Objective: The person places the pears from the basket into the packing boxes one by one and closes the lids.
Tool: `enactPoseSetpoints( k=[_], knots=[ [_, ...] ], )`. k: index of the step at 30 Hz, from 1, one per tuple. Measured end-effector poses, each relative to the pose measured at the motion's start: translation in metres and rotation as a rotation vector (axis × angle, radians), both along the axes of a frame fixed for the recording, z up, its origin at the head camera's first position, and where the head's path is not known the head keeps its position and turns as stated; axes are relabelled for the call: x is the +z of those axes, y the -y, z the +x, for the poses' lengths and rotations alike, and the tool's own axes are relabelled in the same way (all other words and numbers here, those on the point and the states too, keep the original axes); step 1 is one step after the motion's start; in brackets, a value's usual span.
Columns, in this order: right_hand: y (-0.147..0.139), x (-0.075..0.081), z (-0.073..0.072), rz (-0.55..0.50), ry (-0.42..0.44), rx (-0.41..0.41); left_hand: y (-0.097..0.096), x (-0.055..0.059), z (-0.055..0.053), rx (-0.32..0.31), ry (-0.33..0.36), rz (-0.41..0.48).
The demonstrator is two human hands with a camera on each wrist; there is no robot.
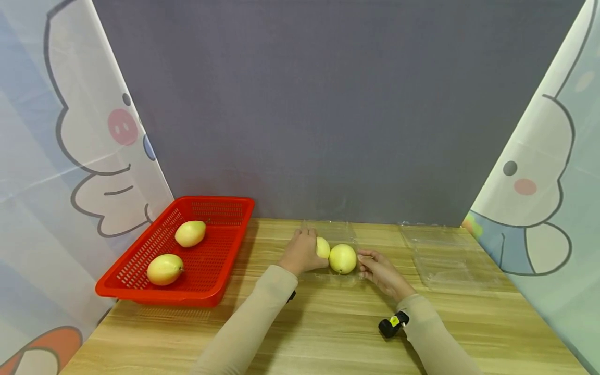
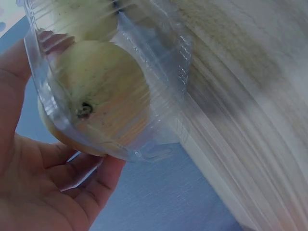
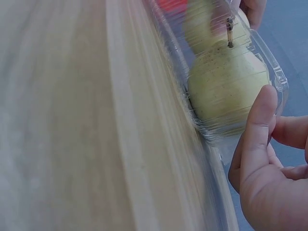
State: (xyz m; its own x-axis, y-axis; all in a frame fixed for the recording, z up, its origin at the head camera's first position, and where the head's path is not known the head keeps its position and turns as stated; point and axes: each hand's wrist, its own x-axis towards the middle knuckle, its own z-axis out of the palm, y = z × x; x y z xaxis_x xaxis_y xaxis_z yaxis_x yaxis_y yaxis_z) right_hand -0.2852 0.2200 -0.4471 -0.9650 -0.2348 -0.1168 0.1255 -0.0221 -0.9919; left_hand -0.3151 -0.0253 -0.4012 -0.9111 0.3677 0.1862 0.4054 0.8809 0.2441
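Note:
Two pale yellow pears lie side by side in a clear plastic clamshell box (image 1: 346, 236) at the table's middle. My left hand (image 1: 304, 252) grips the left pear (image 1: 322, 248) with fingers curled round its far side and thumb in front, hiding much of it. The right pear (image 1: 342, 259) is fully seen from above, and its stem shows through the box wall in the right wrist view. At the box's right side, my right hand (image 1: 380, 271) pinches the rim (image 3: 278, 79) between thumb and fingers.
A red plastic basket (image 1: 228, 260) on the left holds two more pears, one toward the back (image 1: 190, 234) and one nearer the front (image 1: 164, 269). Another clear clamshell box (image 1: 450, 255) lies open on the right of the wooden table (image 1: 337, 333). A grey panel (image 1: 347, 114) stands behind.

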Motion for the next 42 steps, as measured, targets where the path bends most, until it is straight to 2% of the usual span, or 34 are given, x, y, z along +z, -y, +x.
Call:
enactPoseSetpoints(
  k=[9,14,19,25,31,33,39,42],
  knots=[
    [-0.001,-0.001,-0.001,0.008,-0.004,0.006,-0.004,-0.005,0.002,0.015,-0.072,-0.085],
    [0.000,-0.002,0.000,0.008,-0.001,-0.002,-0.009,-0.006,0.005,0.032,-0.070,-0.154],
    [-0.001,-0.002,0.001,0.013,-0.002,-0.002,-0.011,-0.005,0.007,0.049,-0.056,-0.168],
    [-0.001,-0.001,0.001,0.005,-0.006,0.002,-0.009,-0.004,0.008,0.042,-0.053,-0.161],
    [0.000,0.000,0.002,-0.006,-0.001,-0.006,-0.001,-0.003,0.005,0.007,-0.020,-0.008],
    [0.001,0.000,0.002,-0.022,0.006,-0.012,0.003,-0.003,0.002,-0.012,0.006,0.079],
    [0.002,0.000,0.002,-0.047,0.017,-0.025,0.019,-0.004,-0.010,-0.030,0.176,0.397],
    [0.002,-0.001,0.003,-0.041,0.012,-0.020,0.025,-0.006,-0.015,-0.035,0.187,0.499]
  ],
)
